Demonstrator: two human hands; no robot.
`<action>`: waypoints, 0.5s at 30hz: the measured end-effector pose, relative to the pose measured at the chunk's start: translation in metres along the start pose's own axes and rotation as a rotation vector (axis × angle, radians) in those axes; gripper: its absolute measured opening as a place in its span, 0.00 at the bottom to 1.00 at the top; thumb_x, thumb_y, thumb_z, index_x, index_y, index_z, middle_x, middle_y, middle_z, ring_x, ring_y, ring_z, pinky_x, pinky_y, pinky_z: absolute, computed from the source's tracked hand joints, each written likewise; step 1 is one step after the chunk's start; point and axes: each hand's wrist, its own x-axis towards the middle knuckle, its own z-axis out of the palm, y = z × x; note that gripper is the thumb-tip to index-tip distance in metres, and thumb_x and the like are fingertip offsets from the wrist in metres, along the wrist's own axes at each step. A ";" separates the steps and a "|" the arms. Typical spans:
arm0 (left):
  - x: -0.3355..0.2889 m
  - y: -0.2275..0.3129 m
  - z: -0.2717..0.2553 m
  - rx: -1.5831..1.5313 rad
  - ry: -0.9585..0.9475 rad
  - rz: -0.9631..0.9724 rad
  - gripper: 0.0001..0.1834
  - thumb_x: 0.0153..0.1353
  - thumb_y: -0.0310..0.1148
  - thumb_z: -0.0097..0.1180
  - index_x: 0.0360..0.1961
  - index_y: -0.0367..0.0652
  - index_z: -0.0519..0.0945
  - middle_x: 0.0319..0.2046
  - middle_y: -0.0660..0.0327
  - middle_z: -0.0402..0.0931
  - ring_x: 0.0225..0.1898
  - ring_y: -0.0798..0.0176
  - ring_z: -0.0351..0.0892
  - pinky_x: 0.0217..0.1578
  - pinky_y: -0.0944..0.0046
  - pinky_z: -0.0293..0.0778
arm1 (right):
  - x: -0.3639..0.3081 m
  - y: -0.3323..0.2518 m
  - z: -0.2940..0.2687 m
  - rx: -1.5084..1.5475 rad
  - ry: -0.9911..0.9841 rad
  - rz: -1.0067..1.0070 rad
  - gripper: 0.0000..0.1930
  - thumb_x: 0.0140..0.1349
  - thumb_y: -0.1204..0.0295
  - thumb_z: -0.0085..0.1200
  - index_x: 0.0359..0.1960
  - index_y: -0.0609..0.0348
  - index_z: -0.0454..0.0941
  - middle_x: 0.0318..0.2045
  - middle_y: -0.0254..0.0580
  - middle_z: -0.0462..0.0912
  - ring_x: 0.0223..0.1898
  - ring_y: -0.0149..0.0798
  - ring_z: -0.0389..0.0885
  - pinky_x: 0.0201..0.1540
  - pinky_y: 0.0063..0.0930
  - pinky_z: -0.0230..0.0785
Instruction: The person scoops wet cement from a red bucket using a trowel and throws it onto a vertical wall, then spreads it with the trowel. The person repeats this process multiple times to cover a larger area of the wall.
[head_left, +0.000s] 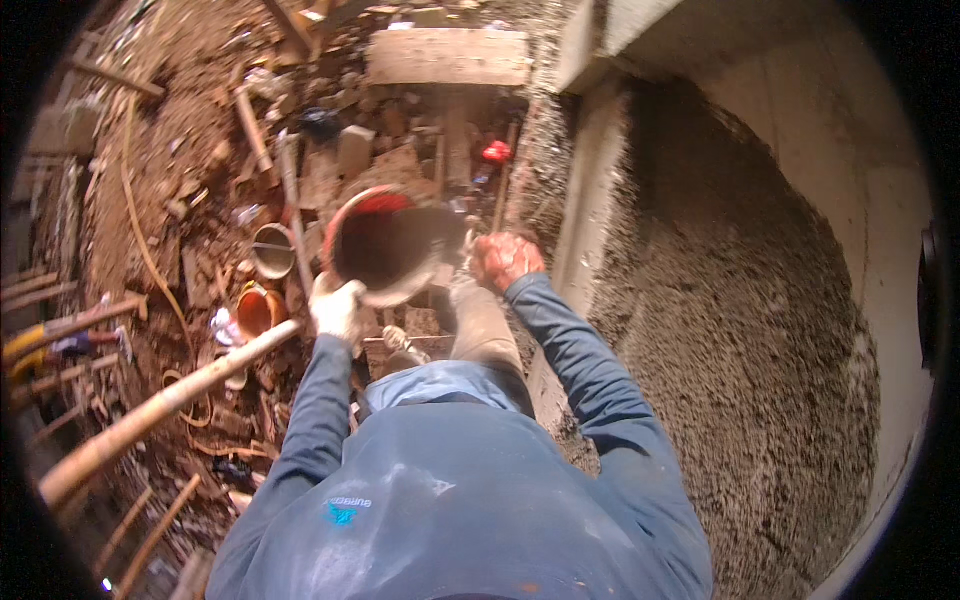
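My left hand point(337, 308), in a pale glove, is closed on the rim of a round bucket point(345, 225) in front of my body. The bucket is tilted, with red on its far inner wall and a dark, shaded inside. A grey-brown blurred patch covers its right part; whether that is mortar or a tool blade I cannot make out. My right hand point(508, 260), in a reddish glove, is closed just right of the bucket. What its fingers grip is blurred. A small pale piece shows beside its thumb.
Rough grey wet-looking plaster point(740, 300) covers part of the concrete wall to my right. A wooden pole point(170, 410) slants in from the left. An orange bucket point(260, 311) and a pale bucket point(272, 251) stand among rubble. A wooden board point(448, 57) lies ahead.
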 end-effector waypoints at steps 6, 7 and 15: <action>-0.011 0.052 0.062 -0.099 -0.226 0.346 0.18 0.54 0.19 0.64 0.48 0.37 0.83 0.39 0.62 0.85 0.37 0.67 0.81 0.42 0.63 0.80 | 0.036 -0.026 0.008 -0.309 0.155 0.174 0.13 0.70 0.61 0.55 0.47 0.51 0.85 0.44 0.47 0.88 0.44 0.51 0.91 0.45 0.48 0.85; -0.009 0.052 0.062 -0.061 -0.234 0.352 0.17 0.54 0.18 0.63 0.47 0.37 0.84 0.39 0.62 0.85 0.37 0.67 0.81 0.43 0.63 0.80 | 0.026 -0.027 -0.002 -0.293 0.135 0.176 0.13 0.69 0.59 0.56 0.48 0.49 0.86 0.45 0.48 0.88 0.45 0.52 0.91 0.47 0.50 0.84; -0.037 0.069 0.023 -0.063 -0.370 0.516 0.17 0.55 0.19 0.62 0.48 0.36 0.84 0.40 0.63 0.86 0.39 0.67 0.82 0.47 0.65 0.79 | -0.001 -0.055 -0.069 -0.472 -0.004 0.034 0.15 0.68 0.60 0.59 0.53 0.49 0.85 0.47 0.50 0.89 0.47 0.52 0.91 0.49 0.49 0.85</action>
